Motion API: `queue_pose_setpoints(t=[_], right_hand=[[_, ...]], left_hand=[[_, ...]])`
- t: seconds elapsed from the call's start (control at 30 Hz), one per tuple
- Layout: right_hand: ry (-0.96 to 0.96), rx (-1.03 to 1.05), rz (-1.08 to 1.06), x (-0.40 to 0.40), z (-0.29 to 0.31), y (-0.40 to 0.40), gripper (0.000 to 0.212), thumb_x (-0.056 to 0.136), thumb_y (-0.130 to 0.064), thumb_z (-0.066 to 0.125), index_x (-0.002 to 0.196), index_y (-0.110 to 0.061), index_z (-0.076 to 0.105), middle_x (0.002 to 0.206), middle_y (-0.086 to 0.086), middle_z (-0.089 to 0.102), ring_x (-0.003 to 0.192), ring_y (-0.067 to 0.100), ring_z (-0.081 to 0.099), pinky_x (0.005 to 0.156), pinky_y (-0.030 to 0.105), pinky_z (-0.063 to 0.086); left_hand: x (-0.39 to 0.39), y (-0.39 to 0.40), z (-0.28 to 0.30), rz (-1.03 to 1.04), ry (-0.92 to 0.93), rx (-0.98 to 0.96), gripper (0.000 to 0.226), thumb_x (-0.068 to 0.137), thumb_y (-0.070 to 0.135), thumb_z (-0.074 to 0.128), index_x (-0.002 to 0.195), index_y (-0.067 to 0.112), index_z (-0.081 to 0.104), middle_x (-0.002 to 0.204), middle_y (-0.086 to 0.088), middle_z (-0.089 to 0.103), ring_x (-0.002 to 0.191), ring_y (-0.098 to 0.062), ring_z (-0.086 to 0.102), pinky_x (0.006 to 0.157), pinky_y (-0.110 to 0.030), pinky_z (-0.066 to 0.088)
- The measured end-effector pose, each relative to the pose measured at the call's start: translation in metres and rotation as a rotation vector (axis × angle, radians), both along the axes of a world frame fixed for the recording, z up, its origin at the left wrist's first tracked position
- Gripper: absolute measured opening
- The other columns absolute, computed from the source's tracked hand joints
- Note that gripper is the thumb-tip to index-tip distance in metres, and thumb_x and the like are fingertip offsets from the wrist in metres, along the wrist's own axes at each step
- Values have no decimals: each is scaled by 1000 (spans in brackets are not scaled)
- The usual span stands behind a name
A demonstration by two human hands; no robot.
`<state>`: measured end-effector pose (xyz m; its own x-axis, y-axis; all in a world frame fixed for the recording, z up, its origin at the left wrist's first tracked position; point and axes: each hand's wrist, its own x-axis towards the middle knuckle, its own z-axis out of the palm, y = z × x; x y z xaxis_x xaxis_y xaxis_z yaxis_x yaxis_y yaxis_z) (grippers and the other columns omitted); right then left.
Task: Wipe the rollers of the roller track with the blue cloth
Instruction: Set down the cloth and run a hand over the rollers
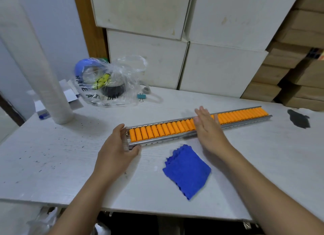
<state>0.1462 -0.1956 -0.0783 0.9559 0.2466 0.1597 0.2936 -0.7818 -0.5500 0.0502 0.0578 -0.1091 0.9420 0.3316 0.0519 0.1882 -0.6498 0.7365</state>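
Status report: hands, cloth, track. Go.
Left hand gripping near end of roller track. Right hand open, flat over orange rollers, empty. Blue cloth folded on table, untouched. Nothing in the way.

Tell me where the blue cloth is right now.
In the head view the blue cloth lies folded on the white table, near its front edge, just in front of the roller track and between the two forearms, untouched.

A speckled white table [52, 156] stands against stacked white boxes [219, 66] and brown cartons [301, 73], beside a pale wall [57, 24].
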Motion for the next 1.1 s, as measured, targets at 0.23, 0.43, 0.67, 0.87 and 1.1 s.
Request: queue_pose_setpoints(t=[0.23,0.43,0.67,0.87,1.1], right_hand=[[10,-232,-175,27,-22,-47,58,99,-46,17,148,-16,23,158,4,18,145,14,5,116,37,-11],[-102,-300,89,-17,-26,10,58,99,-47,17,151,-21,14,159,-1,14,145,12,4,115,33,-12],[-101,-196,244,-29,-18,23,57,100,-47,20,151,-23,13,159,-7,7,143,3,-3,115,28,-10],[-92,36,-139,52,-12,-75,55,100,-43,24,148,-15,26,158,1,16,144,6,5,116,29,-7],[-1,-209,-303,92,-28,-150,60,100,-45,17,147,-10,28,157,7,21,145,16,9,117,38,-7]], left_hand=[[-2,-2,2,2,3,14,84,77,36,71,147,22,27,144,7,48,127,-19,48,95,-35,40],[-4,-6,6,18,11,-8,80,78,32,71,145,23,30,139,8,53,123,-18,51,92,-34,41],[-12,-18,14,95,-19,-41,64,76,36,66,133,37,36,103,32,56,100,-7,56,80,-32,42],[-15,-22,16,115,-11,-46,67,76,38,64,135,38,34,112,26,59,102,-10,57,80,-35,43],[-11,-21,18,111,16,-30,72,75,32,70,138,30,37,123,15,59,110,-17,56,83,-34,40]])
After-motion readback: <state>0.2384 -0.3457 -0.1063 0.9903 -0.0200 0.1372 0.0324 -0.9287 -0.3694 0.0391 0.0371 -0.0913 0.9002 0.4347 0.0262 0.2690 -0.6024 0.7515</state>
